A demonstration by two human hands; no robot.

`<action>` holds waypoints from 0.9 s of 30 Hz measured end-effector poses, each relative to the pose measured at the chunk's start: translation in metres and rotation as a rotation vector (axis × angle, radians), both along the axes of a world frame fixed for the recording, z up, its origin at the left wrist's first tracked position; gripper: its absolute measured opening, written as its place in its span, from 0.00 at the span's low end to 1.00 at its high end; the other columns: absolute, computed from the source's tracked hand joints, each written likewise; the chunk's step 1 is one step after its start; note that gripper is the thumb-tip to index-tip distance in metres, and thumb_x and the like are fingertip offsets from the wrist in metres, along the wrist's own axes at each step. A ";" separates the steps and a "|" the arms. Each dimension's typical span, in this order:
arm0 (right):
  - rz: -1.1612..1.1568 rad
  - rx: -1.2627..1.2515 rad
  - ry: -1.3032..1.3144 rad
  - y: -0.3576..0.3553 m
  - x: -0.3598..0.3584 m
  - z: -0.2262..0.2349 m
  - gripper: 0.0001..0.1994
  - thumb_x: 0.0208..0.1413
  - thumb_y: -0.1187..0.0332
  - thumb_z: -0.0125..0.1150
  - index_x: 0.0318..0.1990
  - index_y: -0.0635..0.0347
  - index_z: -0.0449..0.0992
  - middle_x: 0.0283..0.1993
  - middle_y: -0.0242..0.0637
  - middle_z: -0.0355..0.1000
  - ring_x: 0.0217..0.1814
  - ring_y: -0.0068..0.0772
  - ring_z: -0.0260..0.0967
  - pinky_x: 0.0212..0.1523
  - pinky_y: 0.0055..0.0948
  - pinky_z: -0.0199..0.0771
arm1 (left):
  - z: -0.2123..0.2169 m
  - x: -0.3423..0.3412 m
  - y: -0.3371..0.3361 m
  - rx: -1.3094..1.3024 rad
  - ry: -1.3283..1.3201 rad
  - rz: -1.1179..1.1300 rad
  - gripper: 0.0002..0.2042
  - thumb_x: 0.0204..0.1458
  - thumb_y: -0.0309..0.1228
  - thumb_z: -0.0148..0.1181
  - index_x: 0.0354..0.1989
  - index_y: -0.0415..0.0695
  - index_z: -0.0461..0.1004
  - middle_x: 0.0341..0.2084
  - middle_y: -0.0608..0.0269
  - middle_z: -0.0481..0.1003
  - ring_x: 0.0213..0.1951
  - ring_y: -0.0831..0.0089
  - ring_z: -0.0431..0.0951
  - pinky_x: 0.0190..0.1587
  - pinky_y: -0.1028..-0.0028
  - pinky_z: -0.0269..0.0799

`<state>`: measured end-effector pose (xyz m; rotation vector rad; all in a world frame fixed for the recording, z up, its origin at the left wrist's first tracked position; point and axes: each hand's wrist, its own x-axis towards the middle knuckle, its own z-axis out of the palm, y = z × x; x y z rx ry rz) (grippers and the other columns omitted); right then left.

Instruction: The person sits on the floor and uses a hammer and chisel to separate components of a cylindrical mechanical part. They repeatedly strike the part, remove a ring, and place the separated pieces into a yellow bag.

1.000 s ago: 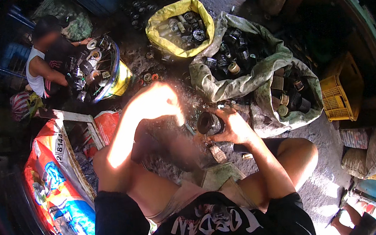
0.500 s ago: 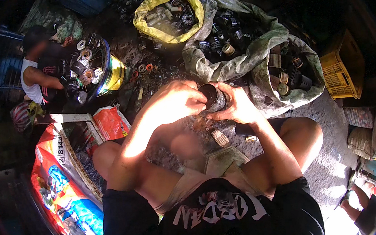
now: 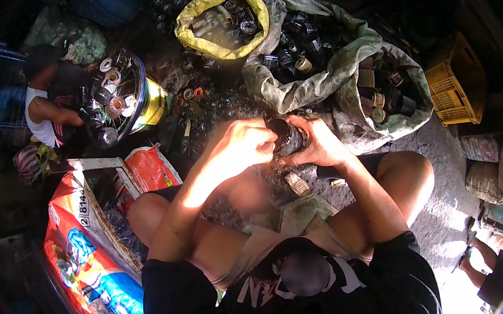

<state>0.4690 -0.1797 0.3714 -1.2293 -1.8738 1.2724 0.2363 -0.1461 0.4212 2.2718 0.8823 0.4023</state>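
My right hand (image 3: 318, 141) is wrapped round a dark, cylindrical oil filter can (image 3: 289, 139), thumb on its near side and fingers on its far side. The can's ribbed, blackened end is turned toward my left hand (image 3: 243, 143). That hand's fingers are curled together in a pinch at the can's rim; what they grip there is hidden. Below the can, a pale pleated filter element (image 3: 296, 184) lies on the ground between my legs, with a smaller pale piece (image 3: 338, 183) beside it.
Ahead stand a yellow sack (image 3: 223, 53) and grey sacks (image 3: 294, 97) of used filters and parts. A yellow crate (image 3: 453, 96) is at right. Leftward, a person (image 3: 47, 110) sits by a heaped drum (image 3: 154, 103); a printed sack (image 3: 68, 235) lies nearer. Another person's leg (image 3: 476, 262) shows lower right.
The can has turned slightly, so its ribbed end shows more. Both hands have dropped a little nearer to me, staying at the can.
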 end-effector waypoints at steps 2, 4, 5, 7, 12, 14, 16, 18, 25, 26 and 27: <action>0.006 -0.046 0.009 0.003 -0.004 0.013 0.42 0.32 0.56 0.81 0.54 0.74 0.72 0.48 0.55 0.77 0.53 0.43 0.75 0.57 0.35 0.72 | 0.002 -0.003 0.003 0.035 0.047 -0.010 0.10 0.45 0.33 0.65 0.35 0.43 0.82 0.29 0.60 0.78 0.32 0.61 0.80 0.35 0.66 0.75; -0.031 0.091 -0.008 0.004 -0.007 -0.001 0.41 0.31 0.57 0.82 0.54 0.74 0.72 0.49 0.54 0.76 0.51 0.40 0.76 0.54 0.34 0.73 | -0.002 -0.006 0.004 0.086 0.042 -0.012 0.11 0.45 0.33 0.66 0.35 0.43 0.82 0.29 0.60 0.78 0.32 0.62 0.80 0.35 0.67 0.75; -0.033 0.067 -0.001 0.003 -0.008 -0.004 0.42 0.30 0.57 0.82 0.54 0.74 0.72 0.48 0.53 0.77 0.50 0.40 0.76 0.53 0.34 0.73 | -0.004 -0.009 0.001 0.092 0.029 0.001 0.10 0.45 0.33 0.66 0.35 0.44 0.82 0.28 0.60 0.78 0.31 0.62 0.80 0.34 0.67 0.75; -0.045 0.072 0.012 0.006 -0.010 -0.003 0.42 0.30 0.56 0.82 0.53 0.73 0.72 0.46 0.52 0.77 0.48 0.40 0.77 0.52 0.35 0.74 | -0.008 -0.012 0.002 0.130 -0.019 0.012 0.10 0.45 0.32 0.66 0.35 0.44 0.82 0.28 0.61 0.77 0.30 0.63 0.79 0.33 0.67 0.75; -0.028 0.109 -0.067 0.006 -0.014 0.004 0.39 0.31 0.54 0.82 0.51 0.69 0.74 0.42 0.50 0.77 0.44 0.43 0.77 0.49 0.36 0.74 | -0.005 -0.017 0.003 0.141 -0.083 0.076 0.08 0.44 0.29 0.66 0.35 0.45 0.82 0.26 0.61 0.76 0.27 0.65 0.78 0.31 0.68 0.75; -0.053 0.124 -0.058 0.008 -0.008 -0.004 0.38 0.31 0.53 0.82 0.50 0.67 0.74 0.42 0.49 0.77 0.44 0.44 0.76 0.48 0.37 0.74 | 0.007 -0.017 0.008 0.109 -0.109 0.120 0.08 0.44 0.28 0.66 0.34 0.46 0.82 0.25 0.61 0.76 0.26 0.66 0.78 0.31 0.69 0.75; -0.067 0.126 -0.057 0.007 -0.008 -0.011 0.37 0.32 0.52 0.81 0.49 0.65 0.75 0.41 0.48 0.77 0.44 0.44 0.76 0.48 0.38 0.74 | 0.016 -0.018 0.010 -0.034 -0.135 0.197 0.06 0.46 0.28 0.66 0.34 0.45 0.81 0.25 0.61 0.76 0.27 0.68 0.79 0.32 0.70 0.74; -0.060 0.120 -0.064 0.007 -0.011 -0.013 0.37 0.32 0.51 0.81 0.49 0.65 0.75 0.41 0.48 0.77 0.44 0.44 0.76 0.49 0.39 0.73 | 0.008 -0.016 0.009 -0.097 -0.151 0.268 0.07 0.49 0.32 0.66 0.35 0.44 0.81 0.25 0.60 0.77 0.27 0.67 0.79 0.32 0.69 0.74; -0.005 0.284 -0.139 0.010 -0.013 -0.005 0.38 0.31 0.53 0.79 0.52 0.65 0.75 0.44 0.50 0.76 0.47 0.49 0.74 0.49 0.40 0.73 | 0.003 0.002 0.003 -0.100 0.120 0.234 0.15 0.47 0.45 0.66 0.31 0.44 0.82 0.24 0.58 0.77 0.30 0.59 0.79 0.33 0.64 0.73; -0.013 0.268 -0.128 0.010 -0.012 -0.005 0.38 0.31 0.53 0.79 0.52 0.65 0.75 0.44 0.50 0.76 0.46 0.49 0.74 0.50 0.40 0.73 | 0.000 0.003 0.004 -0.105 0.137 0.216 0.14 0.48 0.44 0.66 0.31 0.44 0.81 0.24 0.58 0.77 0.29 0.59 0.79 0.32 0.64 0.73; -0.021 0.251 -0.112 0.010 -0.012 -0.006 0.39 0.30 0.53 0.79 0.52 0.66 0.75 0.43 0.50 0.76 0.46 0.49 0.74 0.50 0.40 0.72 | 0.000 0.003 0.004 -0.211 0.144 0.262 0.13 0.48 0.42 0.65 0.29 0.44 0.80 0.23 0.56 0.76 0.27 0.58 0.78 0.31 0.64 0.72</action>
